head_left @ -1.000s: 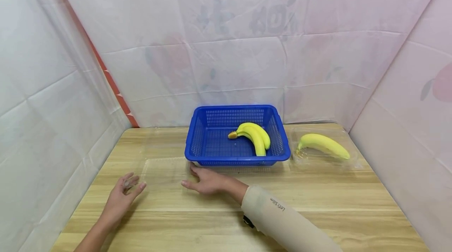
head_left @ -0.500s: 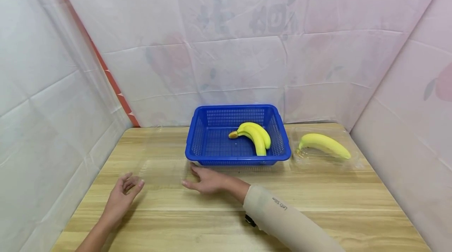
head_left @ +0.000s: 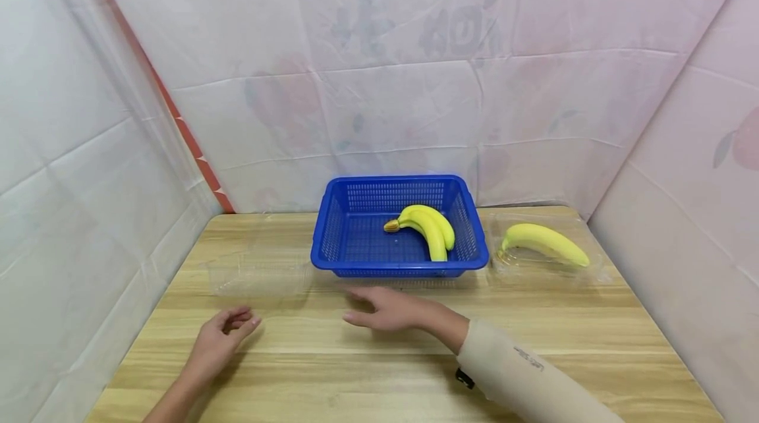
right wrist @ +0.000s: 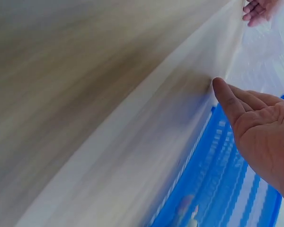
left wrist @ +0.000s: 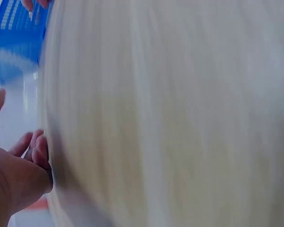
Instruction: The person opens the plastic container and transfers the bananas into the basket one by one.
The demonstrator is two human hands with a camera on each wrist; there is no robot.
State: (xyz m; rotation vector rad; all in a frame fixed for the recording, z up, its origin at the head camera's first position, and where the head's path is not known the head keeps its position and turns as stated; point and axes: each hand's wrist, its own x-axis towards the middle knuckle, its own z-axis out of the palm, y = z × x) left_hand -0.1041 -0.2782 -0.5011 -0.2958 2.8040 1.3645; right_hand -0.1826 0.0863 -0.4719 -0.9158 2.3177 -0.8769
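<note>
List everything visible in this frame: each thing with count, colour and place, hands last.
basket: 1, blue, back middle of the table.
banana bunch: 1, yellow, inside the basket, right half.
banana: 1, yellow, in the right clear box.
right clear box: 1, transparent, right of the basket.
left clear box: 1, transparent, left of the basket, empty as far as can be seen.
table: 1, light wood.
sheeting: pale pink, behind and at both sides.
left hand: fingers loosely curled, holds nothing, near the left clear box.
right hand: open, beige sleeve, in front of the basket.
</note>
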